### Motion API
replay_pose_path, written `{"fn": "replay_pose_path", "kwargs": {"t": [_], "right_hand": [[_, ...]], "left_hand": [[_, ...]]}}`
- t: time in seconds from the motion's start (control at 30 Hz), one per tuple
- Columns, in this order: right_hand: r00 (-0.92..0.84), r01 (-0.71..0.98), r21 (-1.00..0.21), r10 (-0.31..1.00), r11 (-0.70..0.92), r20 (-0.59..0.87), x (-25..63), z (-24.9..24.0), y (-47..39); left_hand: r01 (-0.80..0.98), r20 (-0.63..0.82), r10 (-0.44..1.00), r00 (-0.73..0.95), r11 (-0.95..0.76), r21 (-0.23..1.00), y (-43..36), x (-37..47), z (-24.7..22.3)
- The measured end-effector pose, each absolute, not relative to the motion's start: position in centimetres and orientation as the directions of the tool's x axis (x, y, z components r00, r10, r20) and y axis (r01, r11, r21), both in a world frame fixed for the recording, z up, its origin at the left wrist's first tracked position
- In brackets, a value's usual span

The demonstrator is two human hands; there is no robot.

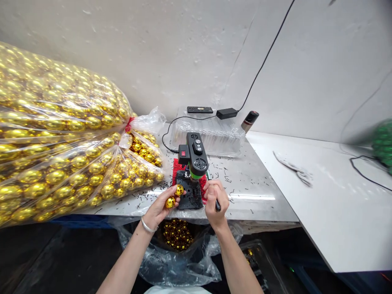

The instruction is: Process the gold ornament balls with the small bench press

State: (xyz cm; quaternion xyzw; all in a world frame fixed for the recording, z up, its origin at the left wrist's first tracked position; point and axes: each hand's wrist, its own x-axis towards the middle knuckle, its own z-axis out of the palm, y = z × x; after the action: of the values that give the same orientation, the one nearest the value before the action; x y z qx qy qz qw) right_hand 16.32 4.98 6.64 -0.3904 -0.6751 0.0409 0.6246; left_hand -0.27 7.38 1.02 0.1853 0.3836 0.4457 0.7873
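Observation:
In my left hand (159,207) are two shiny gold balls (170,202), held by the fingers just left of a small black machine (196,157). The upper ball shows dark marks. My right hand (216,200) is wrapped round a lever handle (217,205) with a black end, at the machine's right side. Under the machine's head lies a black base plate (191,200), on a red mat (179,166) strewn with black shreds. Below the table edge, an open clear plastic bag (180,267) holds many gold balls (177,234).
A large tied bag of gold balls (61,143) fills the left side. Behind the machine stand a clear plastic box (211,139), a remote (199,110), a power adapter (227,113) and a dark bottle (250,121). A white glove (294,168) lies on the right-hand table (337,220).

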Motion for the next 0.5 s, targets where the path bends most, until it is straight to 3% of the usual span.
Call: {"fn": "replay_pose_path", "kwargs": {"t": [0.17, 0.5], "right_hand": [[0.092, 0.475, -0.536, 0.566, 0.698, 0.819, 16.3, 7.2, 5.2], [0.118, 0.479, -0.565, 0.588, 0.672, 0.8, 16.5, 9.5, 5.9]], "left_hand": [[-0.535, -0.42, 0.846, 0.327, 0.532, 0.656, 7.5, 0.3, 0.5], [-0.452, -0.397, 0.893, 0.212, 0.45, 0.77, 8.4, 1.6, 1.4]]}}
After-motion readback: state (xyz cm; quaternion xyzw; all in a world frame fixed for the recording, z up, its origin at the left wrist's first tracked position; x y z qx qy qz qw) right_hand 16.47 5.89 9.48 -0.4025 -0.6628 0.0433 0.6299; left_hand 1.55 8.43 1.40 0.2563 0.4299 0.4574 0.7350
